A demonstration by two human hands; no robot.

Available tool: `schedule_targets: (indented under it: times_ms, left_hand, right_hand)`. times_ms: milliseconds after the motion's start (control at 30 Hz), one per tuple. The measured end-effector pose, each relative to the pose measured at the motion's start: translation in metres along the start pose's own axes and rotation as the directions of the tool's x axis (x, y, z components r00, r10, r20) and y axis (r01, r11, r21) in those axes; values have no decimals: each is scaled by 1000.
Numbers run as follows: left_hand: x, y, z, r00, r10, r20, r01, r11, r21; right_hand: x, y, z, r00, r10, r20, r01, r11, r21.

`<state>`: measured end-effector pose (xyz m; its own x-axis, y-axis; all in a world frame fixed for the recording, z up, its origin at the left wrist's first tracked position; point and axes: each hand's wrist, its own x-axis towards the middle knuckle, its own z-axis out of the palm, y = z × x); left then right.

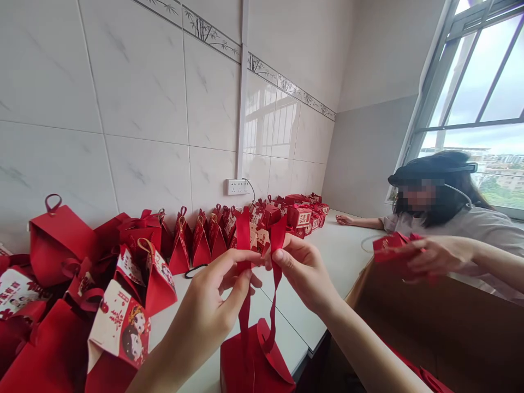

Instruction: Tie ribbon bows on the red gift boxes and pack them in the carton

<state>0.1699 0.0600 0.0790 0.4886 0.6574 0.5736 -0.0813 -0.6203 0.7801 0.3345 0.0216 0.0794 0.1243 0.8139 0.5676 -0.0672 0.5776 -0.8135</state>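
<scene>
A red gift box [256, 360] sits at the near edge of the white table, with a red ribbon [244, 311] rising from its top in two strands. My left hand [223, 292] pinches the left strand between thumb and fingers, above the box. The right strand is pinched in my right hand [297, 267], close beside the left one. Both ribbon ends stick up above my fingers. The strands hang apart below my hands, and the box's rounded top flap stands partly raised.
Many red gift boxes [196, 240] line the tiled wall, with larger ones [61, 240] at the left. A socket strip [237, 187] is on the wall. At right, a co-worker [458, 218] holds a red box [395, 251] over a large cardboard box [401, 305] with red items inside.
</scene>
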Motion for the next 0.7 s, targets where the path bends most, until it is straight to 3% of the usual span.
schedule_targets:
  times_ms: [233,433,700]
  left_hand:
    - [-4,7,-1,997,4,76,-6,1000,30]
    - [-7,13,2,999,-37,-27,37,999,-32]
    - [-6,10,2,999,24,-25,-24,1000,9]
  right_hand:
    - [1,-5,7,1000,-17,25,16,999,39]
    - [-2,-12,15,1000,-23,-9,23,998,-56]
    - [-6,-13,18,997,-81,19,83,992,-100]
